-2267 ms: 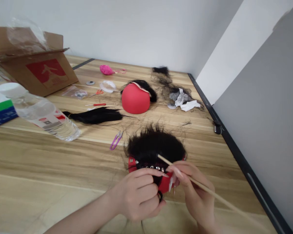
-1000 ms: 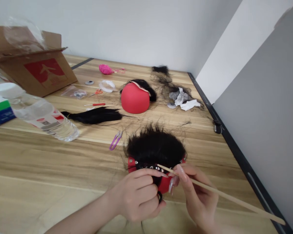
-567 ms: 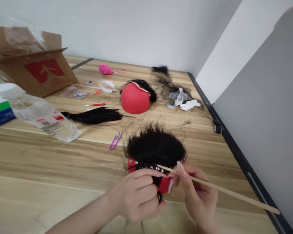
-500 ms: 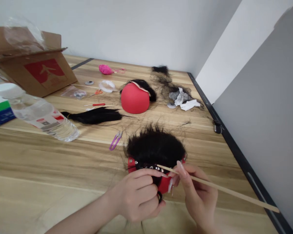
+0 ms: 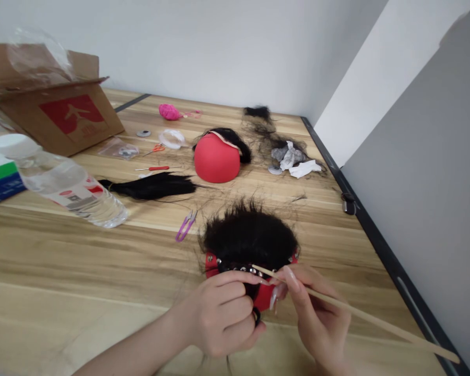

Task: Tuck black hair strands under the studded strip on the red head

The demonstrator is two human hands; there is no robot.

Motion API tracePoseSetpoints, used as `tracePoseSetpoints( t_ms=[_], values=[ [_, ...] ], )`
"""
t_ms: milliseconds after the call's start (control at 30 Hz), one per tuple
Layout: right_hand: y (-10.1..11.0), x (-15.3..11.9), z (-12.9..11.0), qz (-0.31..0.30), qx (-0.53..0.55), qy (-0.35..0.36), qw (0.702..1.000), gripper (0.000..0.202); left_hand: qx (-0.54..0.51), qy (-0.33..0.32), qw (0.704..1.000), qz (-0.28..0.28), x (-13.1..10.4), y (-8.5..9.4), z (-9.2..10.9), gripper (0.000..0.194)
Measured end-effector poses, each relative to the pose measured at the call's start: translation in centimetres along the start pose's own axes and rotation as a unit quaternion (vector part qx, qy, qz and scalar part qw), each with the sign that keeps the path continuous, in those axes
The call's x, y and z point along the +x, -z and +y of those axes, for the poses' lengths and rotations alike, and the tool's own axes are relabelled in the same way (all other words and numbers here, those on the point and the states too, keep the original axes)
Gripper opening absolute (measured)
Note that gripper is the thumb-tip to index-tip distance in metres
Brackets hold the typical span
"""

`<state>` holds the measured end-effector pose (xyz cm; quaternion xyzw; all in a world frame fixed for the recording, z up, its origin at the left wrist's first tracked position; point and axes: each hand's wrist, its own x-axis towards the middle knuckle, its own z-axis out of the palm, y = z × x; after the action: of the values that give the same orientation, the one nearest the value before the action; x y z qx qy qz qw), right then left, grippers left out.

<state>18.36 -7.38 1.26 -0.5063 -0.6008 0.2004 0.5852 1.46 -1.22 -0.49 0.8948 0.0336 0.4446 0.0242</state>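
We held a pale wooden stick [image 5: 376, 318] in our right hand [image 5: 319, 316], pinched between thumb and fingers, its tip among the metal studs [image 5: 253, 271] along the front of the black hairpiece [image 5: 250, 235]. That piece sat on the near part of the surface [image 5: 102, 266], just in front of our hands, with a red band [image 5: 263, 297] showing beneath the hair. Our left hand [image 5: 227, 313] lay against its near side, the index finger stretched across toward the right fingertips and the others curled under (we could not tell whether they gripped anything).

Purple snips [image 5: 185, 228] lay near the hairpiece, to its left. Behind them was a tied bundle of black hair [image 5: 156, 186], with a clear bottle [image 5: 78, 190] at its left end. Farther back we had a red dome [image 5: 216, 161] with dark hair behind it, a red-handled tool [image 5: 157, 168], a pink ball [image 5: 169, 111] and, at the far left, an open carton [image 5: 74, 117]. Crumpled white and grey scraps [image 5: 292, 157] lay among loose hair to the dome's right.
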Motion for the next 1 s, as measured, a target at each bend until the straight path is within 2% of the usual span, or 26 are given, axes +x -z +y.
tracePoseSetpoints(
  t_ms=[367, 1000],
  values=[
    [0.02, -0.24, 0.52, -0.003, -0.01, 0.009, 1.0, 0.018, 0.001, 0.001, 1.0, -0.014, -0.07, 0.06, 0.02, 0.027],
    [0.01, -0.17, 0.6, 0.003, -0.03, 0.013, 0.999, 0.018, 0.006, -0.002, 1.0, 0.004, 0.26, 0.08, -0.03, 0.027]
  ],
)
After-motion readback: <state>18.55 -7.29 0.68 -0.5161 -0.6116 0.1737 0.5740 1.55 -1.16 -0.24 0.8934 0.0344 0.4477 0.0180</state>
